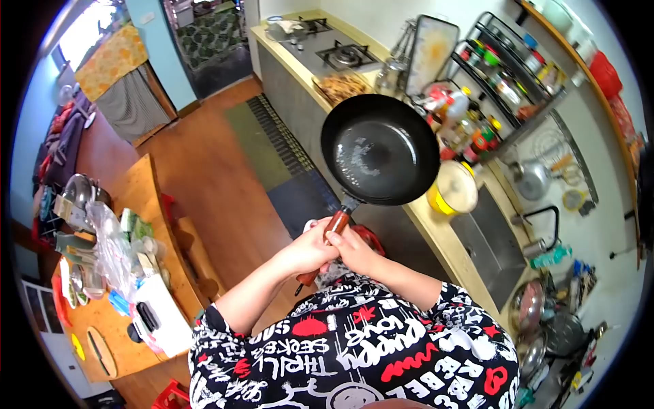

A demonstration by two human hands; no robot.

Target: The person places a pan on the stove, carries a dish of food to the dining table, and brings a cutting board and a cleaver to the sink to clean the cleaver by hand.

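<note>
A black frying pan [392, 153] is held out in front of me, its inside facing up with whitish wet-looking marks on the left part of the base. Its reddish-brown wooden handle [337, 222] points back toward my body. My left hand [310, 249] is wrapped round the handle, and my right hand [353, 251] closes over it from the other side, the two touching. The handle's end sticks out below my left hand. The pan overlaps the counter edge in view, beside a yellow-and-white tub [455, 189].
Along the counter [422, 221] stand a gas stove [344, 57], a basket of brownish food [343, 87], bottles [465, 129] and a sink [487, 238]. A cluttered wooden table [167, 235] is at left. Dark mats [272, 146] lie on the wooden floor.
</note>
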